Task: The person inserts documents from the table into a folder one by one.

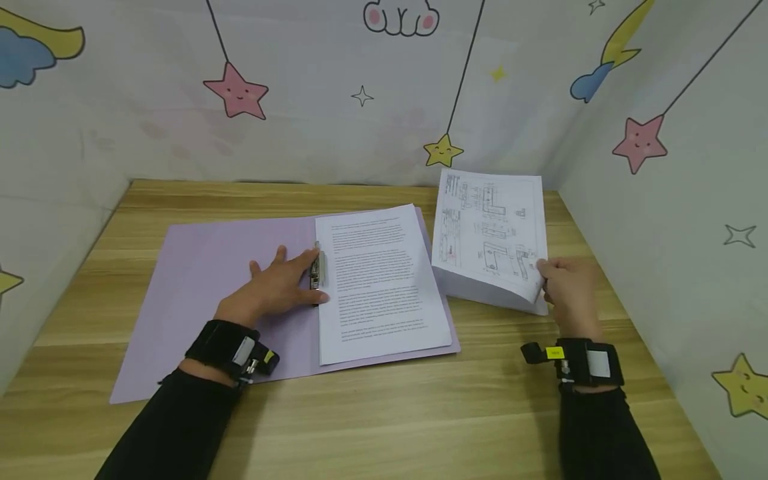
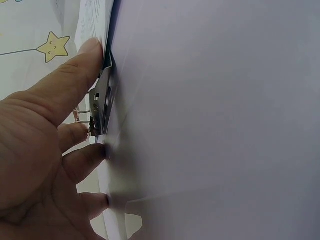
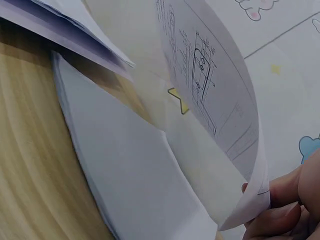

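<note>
An open lilac folder (image 1: 204,287) lies on the table, with a printed text sheet (image 1: 384,280) on its right side. My left hand (image 1: 270,287) rests spread over the metal clip (image 2: 100,102) at the fold, its thumb on the text sheet's left edge. To the right, my right hand (image 1: 573,293) pinches the near right corner of a sheet with technical drawings (image 1: 489,227). In the right wrist view this sheet curves upward, lifted off the paper stack (image 3: 125,160) beneath it, whose top face is white.
The wood-grain table (image 1: 420,420) runs up to a pale back wall (image 1: 312,140) printed with stars. A similar side wall (image 1: 690,253) borders the right edge. The paper stack sits close beside the folder's right edge.
</note>
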